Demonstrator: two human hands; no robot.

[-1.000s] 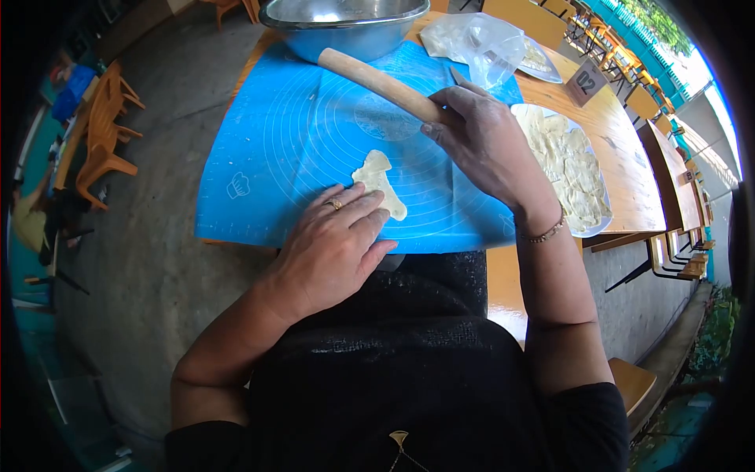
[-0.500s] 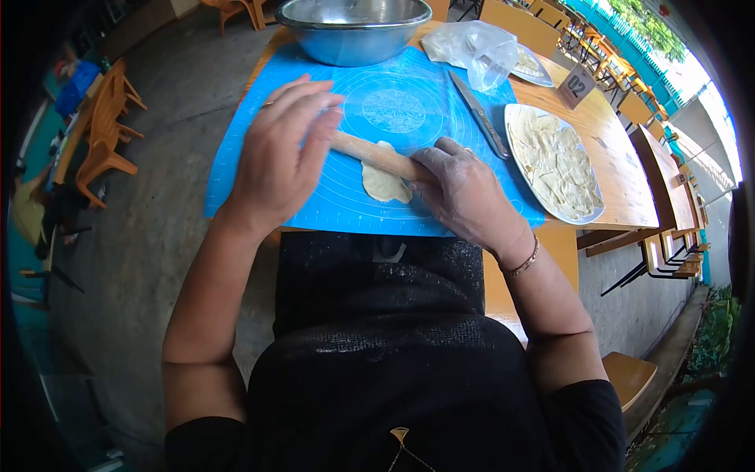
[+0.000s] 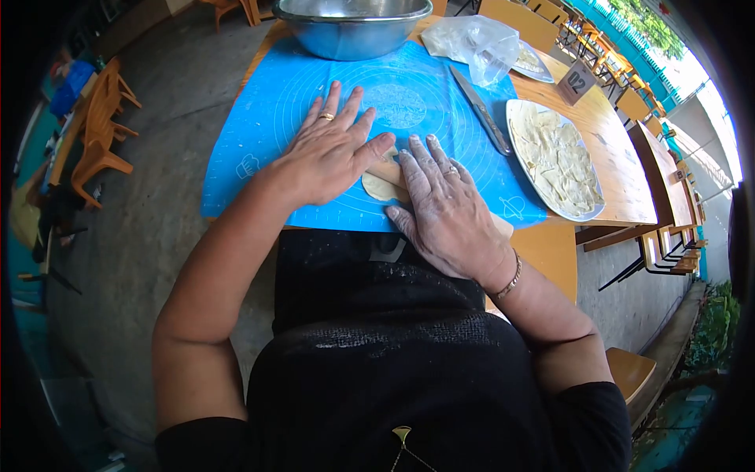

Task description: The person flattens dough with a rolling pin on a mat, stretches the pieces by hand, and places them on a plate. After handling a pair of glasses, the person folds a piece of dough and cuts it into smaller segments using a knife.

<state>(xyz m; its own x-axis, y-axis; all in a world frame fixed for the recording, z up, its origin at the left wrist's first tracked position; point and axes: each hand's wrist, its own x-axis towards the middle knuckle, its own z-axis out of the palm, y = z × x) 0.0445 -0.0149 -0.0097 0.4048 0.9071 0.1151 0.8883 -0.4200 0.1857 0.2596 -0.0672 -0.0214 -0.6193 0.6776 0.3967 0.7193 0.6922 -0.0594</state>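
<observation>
Head view: both hands flat over one straight, pale wooden rolling pin [image 3: 386, 171]. Pin runs diagonally, far-left to near-right, across a small, flat, cream-coloured dough piece [image 3: 377, 189]; dough sits near the mat's near edge, partly hidden by pin and hands. Left hand [image 3: 330, 153]: palm down, fingers extended and spread, gold ring on, over the pin's far-left stretch; actual palm contact can't be told. Right hand [image 3: 444, 189]: palm down on the pin, fingers straight and slightly apart, dusted white, not wrapped round it. Pin's near-right end pokes out past that hand.

Under it all: blue work mat with white printed circles [image 3: 267, 134], on a varnished, wood-topped table [image 3: 625, 185]. Far side: round, shiny steel bowl [image 3: 354, 39]. Right of the hands: dark-handled, metal-bladed knife [image 3: 481, 110] on the mat, then a white oval plate [image 3: 521, 175] covered with flat dough pieces. Far right: clear plastic bag [image 3: 484, 51], second plate [image 3: 541, 76] beside it, upright "02" sign [image 3: 577, 82].
</observation>
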